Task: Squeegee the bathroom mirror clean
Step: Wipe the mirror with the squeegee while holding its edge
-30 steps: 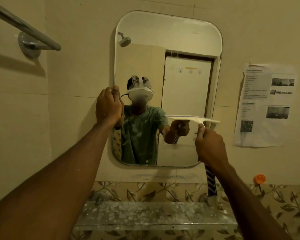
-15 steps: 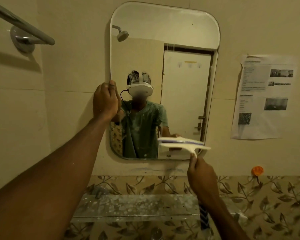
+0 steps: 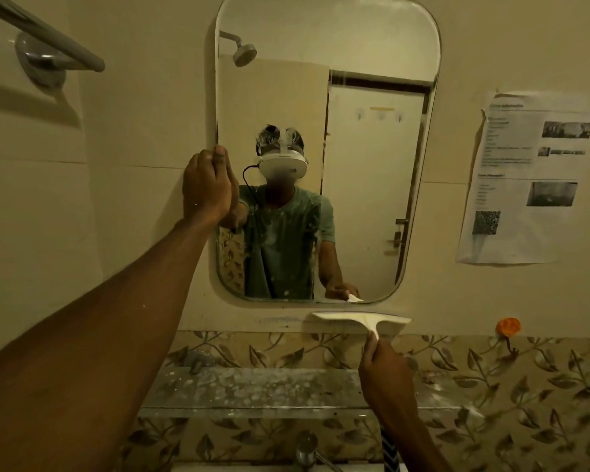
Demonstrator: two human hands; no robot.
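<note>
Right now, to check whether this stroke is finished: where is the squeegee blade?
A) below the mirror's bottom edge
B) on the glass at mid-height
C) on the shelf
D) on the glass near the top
A: the squeegee in the right hand sits below the bottom edge of the mirror.

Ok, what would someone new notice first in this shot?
The tall rounded mirror in the middle of the wall, reflecting a person. The left hand rests on its left edge, while the right hand holds a pale squeegee just below its bottom edge. A printed notice hangs to the right.
</note>
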